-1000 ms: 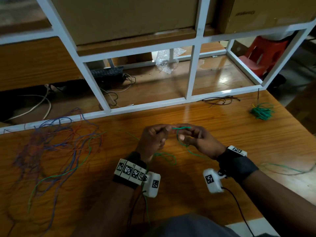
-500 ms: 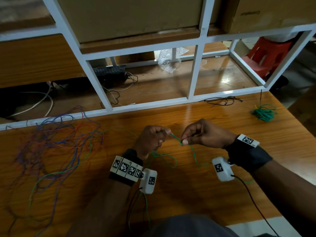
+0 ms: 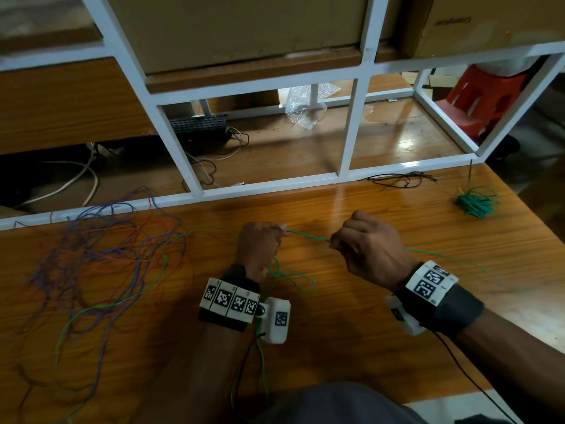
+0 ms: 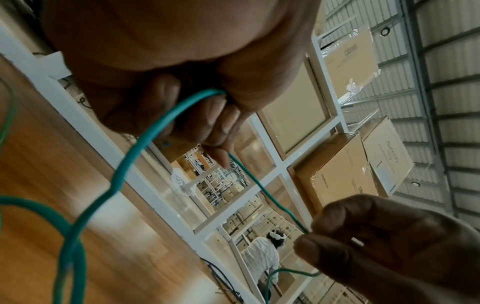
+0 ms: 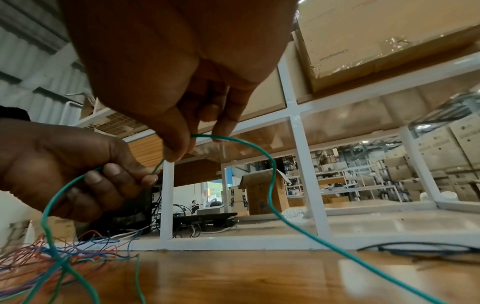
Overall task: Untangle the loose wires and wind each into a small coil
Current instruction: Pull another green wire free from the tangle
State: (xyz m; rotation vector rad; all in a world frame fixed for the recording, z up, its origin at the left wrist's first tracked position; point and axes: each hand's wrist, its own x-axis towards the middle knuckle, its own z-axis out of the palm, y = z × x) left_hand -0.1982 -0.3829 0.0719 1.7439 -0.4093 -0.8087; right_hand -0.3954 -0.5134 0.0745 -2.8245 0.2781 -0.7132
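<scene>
Change: hands had drawn apart since half a second before, and the stretch of green wire between them, slack then, ran straight.
Left hand: the left hand [image 3: 259,246] was curled round the green wire [image 3: 307,236], pinching it at the fingertips above the table [image 3: 382,215]; slack left the palm side and looped down toward the wrist.
Right hand: the right hand [image 3: 368,247] pinched the same wire between thumb and forefinger; the other fingers were curled in.
Wire run: from the right hand's pinch the wire trailed off to the right across the table, its far end blurred and probably lying flat.
Tangle: a loose heap of wires [image 3: 101,255] in blue, orange and green lay on the table to the left, well apart from the hands.
Coil: a small green bundle [image 3: 474,201] sat near the table's far right corner.
Black wire: a thin black wire [image 3: 400,180] lay beside the white frame [image 3: 266,186].
Background: cardboard boxes [image 3: 244,29] stood on the shelf behind the frame.
</scene>
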